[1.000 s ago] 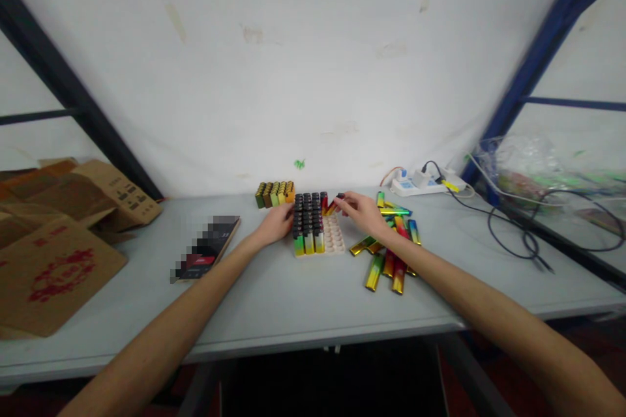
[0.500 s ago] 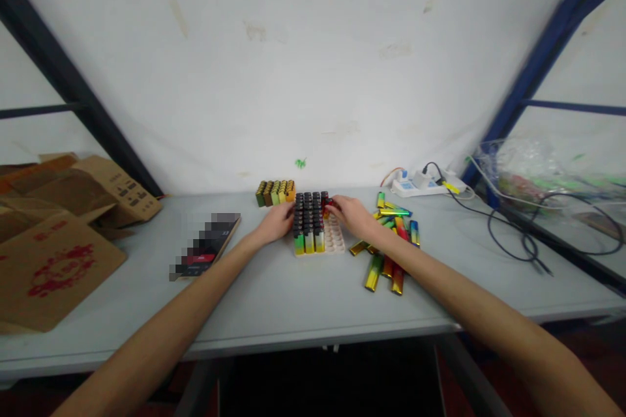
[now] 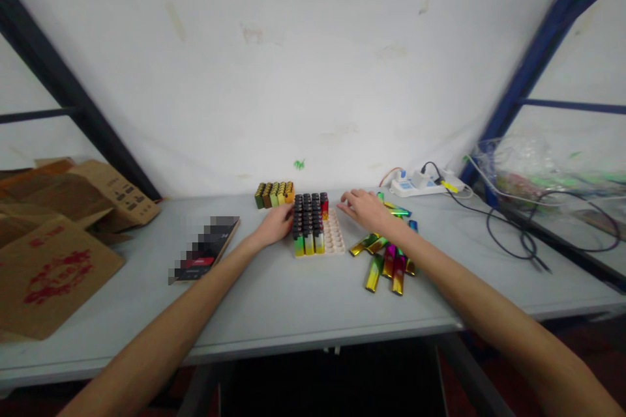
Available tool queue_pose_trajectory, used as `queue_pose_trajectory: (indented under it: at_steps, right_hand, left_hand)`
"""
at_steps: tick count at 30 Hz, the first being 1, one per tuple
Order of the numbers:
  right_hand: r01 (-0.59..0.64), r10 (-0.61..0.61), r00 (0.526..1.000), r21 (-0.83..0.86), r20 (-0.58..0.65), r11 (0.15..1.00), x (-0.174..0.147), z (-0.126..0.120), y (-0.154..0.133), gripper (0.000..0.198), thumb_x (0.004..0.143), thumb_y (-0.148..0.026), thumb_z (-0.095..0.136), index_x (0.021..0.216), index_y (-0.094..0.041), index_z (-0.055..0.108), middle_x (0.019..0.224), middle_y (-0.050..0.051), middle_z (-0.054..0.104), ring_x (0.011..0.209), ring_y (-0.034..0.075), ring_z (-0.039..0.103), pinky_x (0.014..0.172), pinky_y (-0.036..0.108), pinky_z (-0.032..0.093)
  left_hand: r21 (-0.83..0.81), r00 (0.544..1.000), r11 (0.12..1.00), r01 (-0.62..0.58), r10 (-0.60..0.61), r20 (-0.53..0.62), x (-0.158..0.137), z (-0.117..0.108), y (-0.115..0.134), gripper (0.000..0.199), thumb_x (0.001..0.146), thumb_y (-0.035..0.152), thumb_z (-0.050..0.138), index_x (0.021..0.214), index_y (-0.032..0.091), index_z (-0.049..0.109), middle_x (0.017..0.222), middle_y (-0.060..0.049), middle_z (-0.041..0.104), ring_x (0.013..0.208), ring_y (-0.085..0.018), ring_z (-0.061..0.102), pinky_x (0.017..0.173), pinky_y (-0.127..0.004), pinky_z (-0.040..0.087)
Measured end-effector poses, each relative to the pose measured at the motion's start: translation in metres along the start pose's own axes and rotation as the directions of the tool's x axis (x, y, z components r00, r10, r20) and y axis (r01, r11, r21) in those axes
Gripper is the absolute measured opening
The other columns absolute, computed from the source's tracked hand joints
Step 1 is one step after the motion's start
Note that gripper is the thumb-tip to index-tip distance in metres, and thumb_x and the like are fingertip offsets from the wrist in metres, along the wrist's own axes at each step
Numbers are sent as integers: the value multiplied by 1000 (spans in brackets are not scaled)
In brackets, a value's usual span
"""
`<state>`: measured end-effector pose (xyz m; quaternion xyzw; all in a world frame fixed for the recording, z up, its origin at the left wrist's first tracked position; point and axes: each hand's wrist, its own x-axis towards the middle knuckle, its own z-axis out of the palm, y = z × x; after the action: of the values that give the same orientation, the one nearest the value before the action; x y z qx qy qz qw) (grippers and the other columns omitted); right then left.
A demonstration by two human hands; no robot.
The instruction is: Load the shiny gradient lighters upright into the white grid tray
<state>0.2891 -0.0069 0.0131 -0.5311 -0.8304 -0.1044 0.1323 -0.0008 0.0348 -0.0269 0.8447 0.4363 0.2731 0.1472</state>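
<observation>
- White wall (image 3: 313, 85), scuffed and marked with a small green patch, fills the background.
- Grey table (image 3: 274, 313) stretches across the whole view, its back edge near the wall.
- Dark metal post (image 3: 90, 111) slants at the left; a blue post (image 3: 545, 45) slants at the right.
- Brown cardboard (image 3: 73, 273) with red print sits at the table's left end, flaps open.
- Clear plastic (image 3: 533, 153) lies crumpled at the far right, near a looped black cable.
- White power strip (image 3: 403, 189), plugs inserted, stands towards the back right.
- Dark flat box (image 3: 215, 251), partly pixelated, lies left of the person's left forearm.
- Loose lighters (image 3: 398, 277) in metallic colours lie heaped right of the tray, partly under the right forearm.
- Pale tray (image 3: 335, 239) holds black-topped lighters (image 3: 308, 212) upright in its left columns; round sockets show on its right.
- Left hand (image 3: 275, 224) rests against the tray's left side; its fingertips are hidden, so their grip cannot be told.
- Right hand (image 3: 364, 210) hovers just right of the tray, fingers loosely bent.
- Gold-topped lighters (image 3: 274, 194) stand grouped behind the left hand.
- Red lighter (image 3: 325, 207) stands at the tray's back, right of the full columns.
</observation>
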Motion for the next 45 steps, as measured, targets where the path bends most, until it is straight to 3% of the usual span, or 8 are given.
queue_pose_trajectory:
  at_steps: [10, 20, 26, 28, 31, 36, 40, 45]
  right_hand:
    - [-355, 371, 921, -134, 124, 925, -3, 8, 92, 45, 106, -43, 43, 122, -8, 66, 117, 23, 71, 112, 29, 67, 93, 35, 45]
    - [-239, 249, 941, -72, 231, 968, 0, 21, 80, 26, 97, -20, 53, 112, -7, 70, 111, 22, 74, 107, 27, 71, 92, 31, 48]
    - [-216, 204, 975, 165, 84, 962, 3, 12, 67, 20, 98, -19, 53, 113, -10, 62, 113, 21, 72, 103, 26, 71, 91, 34, 51]
    - [-179, 184, 982, 477, 37, 860, 3, 8, 62, 15, 99, -23, 53, 111, -14, 56, 107, 16, 73, 90, 22, 73, 83, 34, 54]
    - [-84, 102, 994, 851, 35, 519, 2, 4, 50, 20, 98, -36, 54, 109, -20, 48, 109, 11, 72, 79, 16, 70, 74, 32, 56]
    - [-88, 105, 992, 988, 75, 127, 1, 2, 22, 40, 88, -49, 67, 113, -25, 47, 78, -6, 59, 57, 9, 49, 55, 23, 44]
    - [-150, 177, 975, 985, 134, 83, 0, 0, 3, 40, 91, -60, 57, 103, -22, 53, 64, -10, 34, 47, 6, 28, 43, 19, 21]
    - [-146, 204, 972, 978, 115, 146, -2, -1, -7, 46, 92, -66, 53, 94, -21, 57, 61, -9, 30, 46, 7, 25, 41, 20, 18]
  left_hand:
    - [38, 1000, 999, 11, -11, 6, 0, 1, 1, 27, 87, 21, 46, 98, 14, 69, 106, -14, 75, 100, -30, 68, 91, -40, 53]
    - [22, 1000, 1000, 7, -7, 7, 1, 0, 1, 26, 88, 22, 46, 98, 14, 69, 103, -13, 75, 96, -28, 68, 89, -38, 53]
    - [38, 1000, 999, 5, -6, 15, 0, 1, -1, 25, 88, 20, 46, 98, 14, 68, 104, -13, 74, 97, -28, 68, 89, -38, 53]
    - [39, 1000, 999, 1, -1, 15, 0, 1, -1, 25, 88, 21, 46, 98, 14, 67, 104, -13, 74, 97, -27, 68, 89, -37, 52]
    - [40, 1000, 999, 5, -6, 16, 0, 1, -1, 24, 89, 22, 45, 96, 14, 67, 104, -14, 74, 96, -27, 68, 88, -38, 53]
    - [52, 1000, 999, 9, -10, 12, 1, 2, -1, 25, 88, 21, 44, 98, 15, 67, 103, -12, 74, 96, -27, 68, 89, -37, 53]
    - [61, 1000, 998, 14, -15, 13, 0, 1, -2, 26, 88, 20, 45, 98, 14, 68, 105, -13, 74, 98, -28, 68, 90, -39, 53]
    - [42, 1000, 999, 3, -4, 14, 0, 0, 0, 26, 88, 21, 46, 99, 14, 68, 105, -13, 74, 98, -28, 68, 90, -38, 53]
